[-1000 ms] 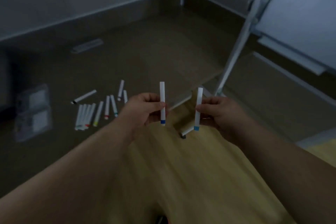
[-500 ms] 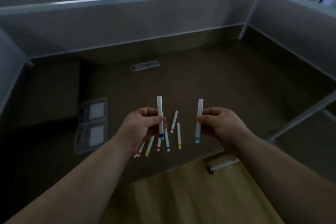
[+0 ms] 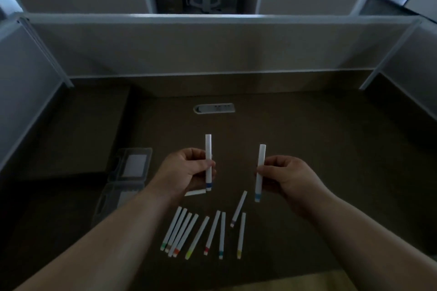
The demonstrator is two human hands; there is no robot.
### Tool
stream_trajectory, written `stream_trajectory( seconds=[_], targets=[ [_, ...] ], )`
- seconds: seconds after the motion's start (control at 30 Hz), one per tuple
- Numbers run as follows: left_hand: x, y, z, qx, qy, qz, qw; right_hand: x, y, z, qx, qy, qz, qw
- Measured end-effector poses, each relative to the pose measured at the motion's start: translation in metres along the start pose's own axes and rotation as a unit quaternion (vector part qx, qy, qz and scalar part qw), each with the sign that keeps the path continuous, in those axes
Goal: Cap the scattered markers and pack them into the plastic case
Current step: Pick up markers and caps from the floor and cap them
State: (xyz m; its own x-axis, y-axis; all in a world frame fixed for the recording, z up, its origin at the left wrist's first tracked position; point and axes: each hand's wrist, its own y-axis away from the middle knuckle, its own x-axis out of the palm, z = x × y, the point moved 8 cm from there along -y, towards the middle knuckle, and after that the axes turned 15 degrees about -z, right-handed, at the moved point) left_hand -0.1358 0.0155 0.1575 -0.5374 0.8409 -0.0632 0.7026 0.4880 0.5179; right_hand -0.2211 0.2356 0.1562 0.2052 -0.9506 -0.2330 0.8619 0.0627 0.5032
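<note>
Two white markers were held upright above the desk near the frame's centre: a dark-blue-banded marker (image 3: 208,163) pinched between the thumb and curled fingers of the left hand (image 3: 186,170), and a light-blue-banded marker (image 3: 260,172) pinched the same way by the right hand (image 3: 287,176), each gripped around mid-barrel with the coloured band at the lower end. They looked light, stiff and smooth-sided, so a fingertip pinch at mid-barrel should have sufficed, though a slim round barrel could twist or slip; taking hold nearer one end would probably have helped in pushing on a cap. Whether either was capped could not be told in the dim light. Below the hands, toward lower centre, a row of loose markers (image 3: 197,236) lay on the brown desk (image 3: 331,149), some touching side by side, one angled apart. Left of centre sat the clear plastic case (image 3: 127,179), lying open and well apart from the row. A grey cable grommet (image 3: 214,108) sat above the hands.
</note>
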Motion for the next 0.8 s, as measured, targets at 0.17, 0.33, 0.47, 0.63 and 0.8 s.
stream_trajectory(
  seconds=[0.17,0.33,0.47,0.63,0.8],
  targets=[
    [0.002,-0.038,-0.001,0.000,0.005,-0.017,1.000,0.022,-0.042,0.017,-0.008,0.039,0.018,0.999],
    [-0.018,-0.072,-0.002,-0.007,-0.027,-0.013,1.000,0.060,-0.064,0.027,-0.010,0.067,0.026,0.997],
    [-0.041,-0.099,-0.005,-0.024,-0.032,-0.003,0.999,0.091,-0.075,0.027,-0.010,0.054,0.016,0.998],
    [-0.065,-0.121,-0.001,-0.032,-0.029,-0.005,0.999,0.124,-0.081,0.015,0.022,0.029,0.000,0.999],
    [-0.071,-0.142,0.030,-0.062,-0.052,-0.011,0.997,0.145,-0.097,-0.019,0.070,0.007,-0.008,0.997]
  ],
)
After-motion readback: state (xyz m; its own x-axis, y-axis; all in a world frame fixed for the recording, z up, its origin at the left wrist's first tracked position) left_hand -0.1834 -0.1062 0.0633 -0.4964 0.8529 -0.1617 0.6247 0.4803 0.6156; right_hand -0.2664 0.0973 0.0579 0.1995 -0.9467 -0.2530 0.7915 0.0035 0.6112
